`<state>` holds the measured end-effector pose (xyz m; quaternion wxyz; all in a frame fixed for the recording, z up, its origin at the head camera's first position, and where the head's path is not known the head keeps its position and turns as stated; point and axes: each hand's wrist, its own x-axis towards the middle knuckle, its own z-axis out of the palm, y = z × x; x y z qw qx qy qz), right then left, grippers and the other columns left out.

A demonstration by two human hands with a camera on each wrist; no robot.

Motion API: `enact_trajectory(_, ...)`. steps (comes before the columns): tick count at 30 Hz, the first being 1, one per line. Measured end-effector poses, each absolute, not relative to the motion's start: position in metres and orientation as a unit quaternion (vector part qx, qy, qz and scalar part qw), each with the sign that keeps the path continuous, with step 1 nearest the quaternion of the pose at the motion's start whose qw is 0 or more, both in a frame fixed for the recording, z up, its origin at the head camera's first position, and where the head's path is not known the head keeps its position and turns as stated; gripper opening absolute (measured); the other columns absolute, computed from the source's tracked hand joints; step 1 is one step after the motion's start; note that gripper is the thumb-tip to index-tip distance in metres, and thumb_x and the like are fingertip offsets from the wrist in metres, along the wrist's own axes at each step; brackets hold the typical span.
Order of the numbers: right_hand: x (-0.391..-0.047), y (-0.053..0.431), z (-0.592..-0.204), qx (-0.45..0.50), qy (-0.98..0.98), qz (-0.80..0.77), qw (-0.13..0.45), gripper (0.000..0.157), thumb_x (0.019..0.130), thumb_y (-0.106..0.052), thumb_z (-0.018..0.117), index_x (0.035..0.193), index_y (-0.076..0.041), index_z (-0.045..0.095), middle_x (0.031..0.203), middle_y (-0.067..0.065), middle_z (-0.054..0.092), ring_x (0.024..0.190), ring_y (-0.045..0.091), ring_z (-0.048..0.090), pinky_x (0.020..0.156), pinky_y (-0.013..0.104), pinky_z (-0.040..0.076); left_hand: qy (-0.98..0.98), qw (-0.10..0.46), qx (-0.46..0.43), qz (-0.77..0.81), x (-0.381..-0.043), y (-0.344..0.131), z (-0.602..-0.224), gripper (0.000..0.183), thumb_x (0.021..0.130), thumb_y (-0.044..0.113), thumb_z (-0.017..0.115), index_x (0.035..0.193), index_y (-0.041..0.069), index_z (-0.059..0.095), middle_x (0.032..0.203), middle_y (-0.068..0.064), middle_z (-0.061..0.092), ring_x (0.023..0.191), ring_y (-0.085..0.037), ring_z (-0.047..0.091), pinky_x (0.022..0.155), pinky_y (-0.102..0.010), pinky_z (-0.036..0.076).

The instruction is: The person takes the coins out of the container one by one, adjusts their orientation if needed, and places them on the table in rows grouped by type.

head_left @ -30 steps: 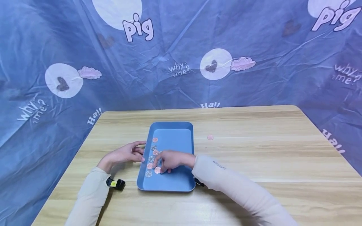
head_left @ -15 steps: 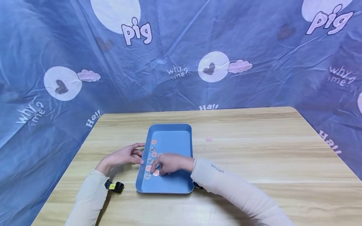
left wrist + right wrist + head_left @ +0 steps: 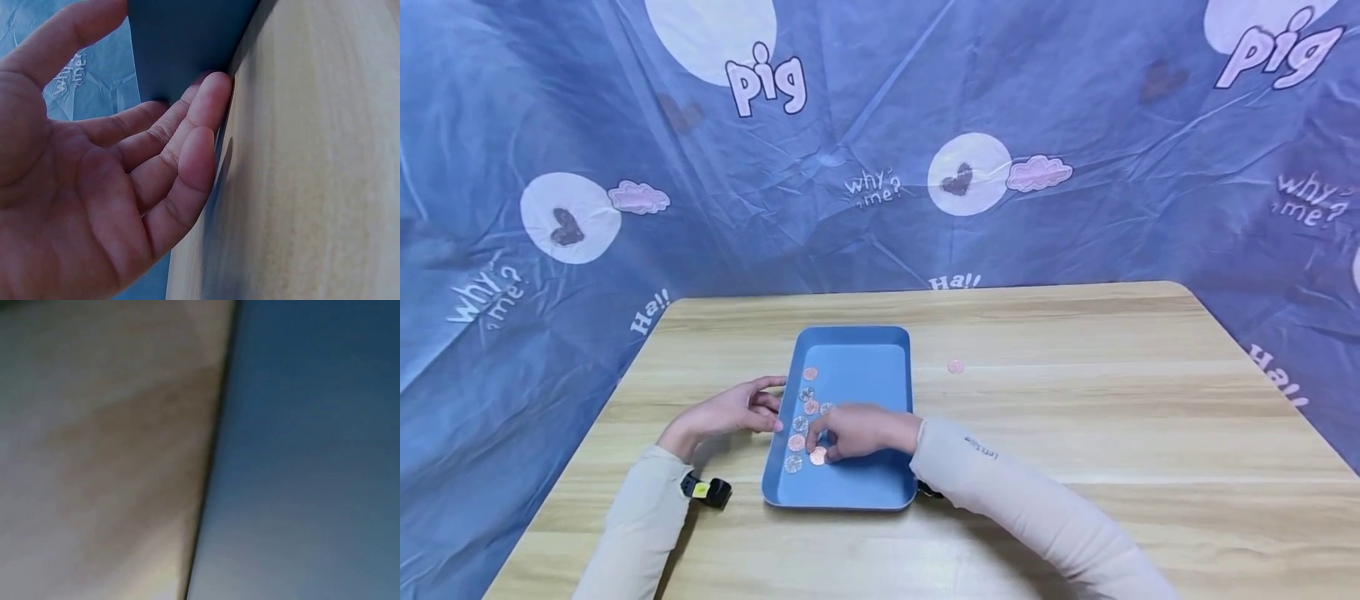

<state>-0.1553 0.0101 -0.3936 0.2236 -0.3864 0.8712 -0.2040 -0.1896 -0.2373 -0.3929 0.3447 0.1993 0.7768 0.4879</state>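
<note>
A blue tray lies on the table with several copper-coloured and silvery coins along its left side. My right hand reaches over the tray from the right. Its index finger and thumb pinch a copper-coloured coin near the tray floor. Close by are a silvery coin and another copper one. My left hand rests against the tray's left wall, with loosely bent fingers. The left wrist view shows those fingers touching the wall's outside. Only blurred tray and table show in the right wrist view.
One copper-coloured coin lies on the wooden table to the right of the tray. A blue printed cloth hangs behind the table. Black wrist cameras sit on the sleeves.
The right index finger and thumb have drawn slightly closer around the copper-coloured coin, which looks brighter now. The left hand and tray have stayed put; the head view shifts slightly.
</note>
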Motion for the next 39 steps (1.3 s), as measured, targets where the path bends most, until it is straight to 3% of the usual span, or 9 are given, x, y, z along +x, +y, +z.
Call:
enact_trajectory(16,-0.151,0.010,-0.388,-0.411,0.880,-0.178,0.159,0.012,0.086,-0.015,0.070,0.092,-0.026,0.068,0.076,-0.013,0.059,0.068,0.000,0.051,0.057,0.017,0.040,0.772,0.344,0.191,0.499,-0.191,-0.237,-0.389,0.088,0.087,0.014,0.070,0.150,-0.008,0.013,0.117,-0.022,0.061,0.095,-0.012,0.065,0.080,-0.022,0.052)
enact_trajectory(31,-0.151,0.014,-0.392,-0.399,0.849,-0.259,0.230,0.017,0.087,-0.003,0.066,0.095,-0.018,0.069,0.065,-0.010,0.059,0.052,0.000,0.051,0.051,0.015,0.043,0.765,0.342,0.199,0.508,-0.189,-0.239,-0.396,0.088,0.087,0.013,0.070,0.149,-0.010,0.012,0.119,-0.029,0.059,0.096,-0.013,0.066,0.083,-0.022,0.052)
enact_trajectory(39,-0.156,0.022,-0.387,-0.333,0.798,-0.405,0.297,0.019,0.086,0.006,0.063,0.096,-0.010,0.067,0.065,0.005,0.062,0.052,0.009,0.053,0.052,0.020,0.044,0.775,0.340,0.189,0.498,-0.190,-0.239,-0.394,0.088,0.087,0.015,0.071,0.150,-0.007,0.015,0.118,-0.024,0.061,0.097,-0.012,0.065,0.084,-0.022,0.052)
